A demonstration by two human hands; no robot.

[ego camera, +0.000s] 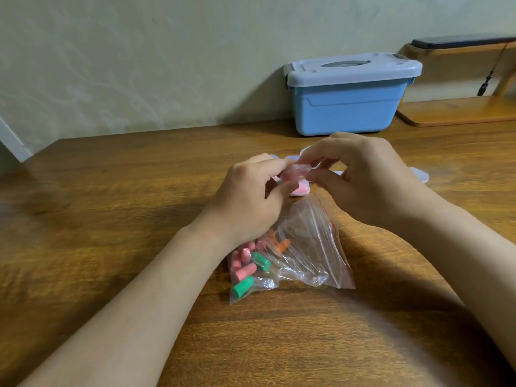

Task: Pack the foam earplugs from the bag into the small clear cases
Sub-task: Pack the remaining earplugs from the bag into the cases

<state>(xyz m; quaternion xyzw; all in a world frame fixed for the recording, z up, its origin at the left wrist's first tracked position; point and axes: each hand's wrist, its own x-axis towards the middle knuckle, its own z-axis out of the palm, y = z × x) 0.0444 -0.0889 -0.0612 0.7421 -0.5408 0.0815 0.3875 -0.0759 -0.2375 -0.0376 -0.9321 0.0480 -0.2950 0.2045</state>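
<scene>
By the left hand [245, 202] a small clear case [296, 174] with pink inside is pinched at its left end, and its right end is pinched by the right hand [363, 180], while the bag [312, 247] of earplugs [245, 270] is seen on the table [111, 219] just below this grip.

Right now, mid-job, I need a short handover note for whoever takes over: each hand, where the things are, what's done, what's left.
Left hand and right hand: both pinch one clear case with pink foam inside, held above the table. I cannot tell whether its lid is closed.
Bag: lies on the table below the hands and holds pink, green and orange earplugs.
Second case: on the table under the hands, pink inside.
Spare cases: partly hidden behind the hands.
Done: two cases hold pink foam.
Left: pack the earplugs in the bag.
</scene>
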